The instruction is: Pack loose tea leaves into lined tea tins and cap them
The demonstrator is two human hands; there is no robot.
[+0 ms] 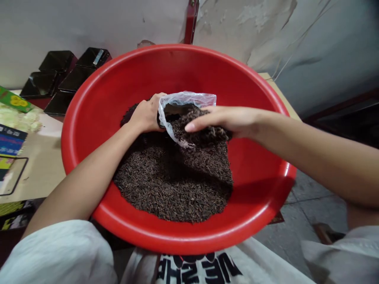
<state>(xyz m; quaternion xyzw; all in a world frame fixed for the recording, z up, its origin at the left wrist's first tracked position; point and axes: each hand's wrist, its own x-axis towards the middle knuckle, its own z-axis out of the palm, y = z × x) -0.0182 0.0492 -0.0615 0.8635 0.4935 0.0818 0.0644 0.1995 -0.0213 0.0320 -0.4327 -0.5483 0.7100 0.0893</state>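
Observation:
A large red plastic basin [254, 98] rests in front of me, holding a heap of dark brown loose tea leaves [171, 177]. My left hand [146, 114] is closed on the edge of a small clear plastic bag [185, 100], holding its mouth open inside the basin. My right hand [219, 120] reaches in from the right with fingers together and cupped over a clump of the leaves at the bag's mouth. Some leaves lie inside the bag.
Several black square tins [68, 75] stand at the back left by the wall. Printed packets [12, 138] and a yellow-green one [14, 100] lie on the beige table [41, 165] at left. Grey floor [308, 213] shows at right.

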